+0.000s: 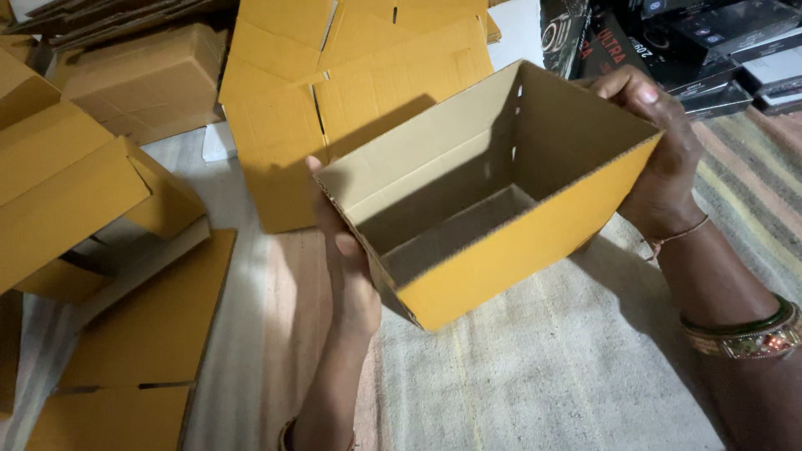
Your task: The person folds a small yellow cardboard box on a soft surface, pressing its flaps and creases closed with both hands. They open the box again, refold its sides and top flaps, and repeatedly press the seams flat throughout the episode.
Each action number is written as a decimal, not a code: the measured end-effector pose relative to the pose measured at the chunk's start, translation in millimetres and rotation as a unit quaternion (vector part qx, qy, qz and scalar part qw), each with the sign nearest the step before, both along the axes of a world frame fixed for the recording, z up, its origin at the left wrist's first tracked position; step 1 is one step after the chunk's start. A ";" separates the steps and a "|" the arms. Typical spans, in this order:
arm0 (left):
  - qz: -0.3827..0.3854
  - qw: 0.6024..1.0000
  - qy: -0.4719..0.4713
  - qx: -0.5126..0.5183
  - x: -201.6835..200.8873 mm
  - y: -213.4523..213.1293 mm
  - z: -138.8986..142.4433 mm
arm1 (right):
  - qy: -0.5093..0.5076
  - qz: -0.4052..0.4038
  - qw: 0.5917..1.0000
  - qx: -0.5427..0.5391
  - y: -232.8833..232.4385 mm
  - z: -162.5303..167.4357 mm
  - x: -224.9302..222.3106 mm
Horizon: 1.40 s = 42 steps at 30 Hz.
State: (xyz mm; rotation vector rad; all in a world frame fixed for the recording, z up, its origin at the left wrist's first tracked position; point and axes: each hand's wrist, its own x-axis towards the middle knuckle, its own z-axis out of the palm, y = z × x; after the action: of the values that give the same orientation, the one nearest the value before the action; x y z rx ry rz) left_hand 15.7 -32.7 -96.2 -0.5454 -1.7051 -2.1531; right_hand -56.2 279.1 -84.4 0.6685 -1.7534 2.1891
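Note:
I hold an open yellow-brown cardboard box (pixel 518 242) in the air between both hands, its opening facing me and its inside empty. My left hand (pixel 349 267) grips the box's left side wall, thumb inside the rim. My right hand (pixel 660 159) clasps the right corner, fingers over the far edge. Bangles sit on my right wrist.
Flat cardboard sheets (pixel 334 92) lie on the floor behind the box. Folded and flat boxes (pixel 75 175) are stacked at the left. Dark printed cartons (pixel 702 50) pile up at the top right. A striped woven mat (pixel 543 376) covers the floor below.

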 end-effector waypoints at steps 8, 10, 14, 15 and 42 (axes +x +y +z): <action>0.084 0.985 0.065 -0.138 1.5 -1.7 -4.7 | 0.037 0.003 0.999 0.014 -8.7 17.1 11.2; 0.125 0.971 0.084 -0.183 1.4 -2.8 -5.1 | 0.036 -0.009 0.999 0.026 -8.8 17.9 9.8; 0.188 0.945 0.123 -0.236 4.2 -2.4 -2.9 | 0.036 -0.027 0.998 0.043 -5.4 17.0 7.6; 0.190 0.946 0.134 -0.224 6.7 -1.6 -2.3 | 0.036 -0.029 0.998 0.044 -5.2 16.0 6.8; 0.098 0.938 0.236 -0.234 18.6 7.0 5.0 | 0.132 0.037 0.942 0.306 -3.0 37.1 9.0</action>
State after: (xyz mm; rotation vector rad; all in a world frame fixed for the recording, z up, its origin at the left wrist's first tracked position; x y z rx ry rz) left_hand 34.3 -25.7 -91.2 -0.8888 -1.8805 -1.3290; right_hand -47.3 276.1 -47.4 1.1161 -2.2820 1.4729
